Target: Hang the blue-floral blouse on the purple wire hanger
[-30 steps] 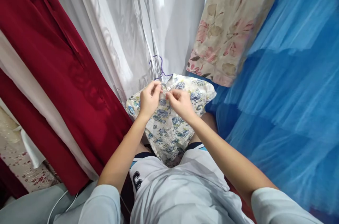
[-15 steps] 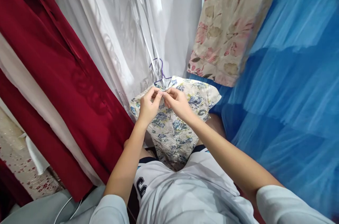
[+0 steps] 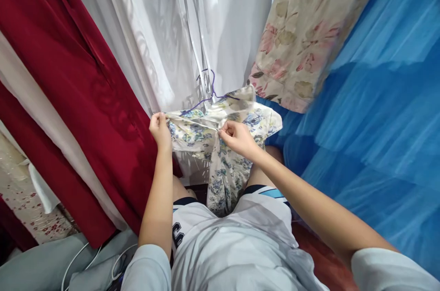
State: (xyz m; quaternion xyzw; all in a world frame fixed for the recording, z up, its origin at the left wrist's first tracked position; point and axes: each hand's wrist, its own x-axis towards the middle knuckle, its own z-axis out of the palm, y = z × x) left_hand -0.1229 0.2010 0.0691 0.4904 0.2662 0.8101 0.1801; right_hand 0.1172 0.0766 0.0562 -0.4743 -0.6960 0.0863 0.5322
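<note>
A white blouse (image 3: 230, 167) with blue and yellow flowers hangs in front of my lap, its lower end between my thighs. A purple hanger (image 3: 213, 94) shows at its neckline, partly inside the cloth. My left hand (image 3: 161, 130) is closed on the blouse's edge at the left, pulling it out sideways. With thumb and finger, my right hand (image 3: 237, 137) pinches the cloth near the middle of the front. Between the two hands the edge runs taut, and the fabric below the right hand falls in gathered folds.
Dark red cloth (image 3: 85, 112) hangs at the left, with white curtains (image 3: 137, 30) behind the hanger. Pale straps (image 3: 195, 20) dangle over it. To the right are a pink-flowered fabric (image 3: 295, 43) and blue tulle (image 3: 360, 144). White cables (image 3: 77, 261) lie at lower left.
My hands were together at the neckline; the left has moved out to the left with the blouse's edge. The cloth between them is now stretched, and more of the hanger shows.
</note>
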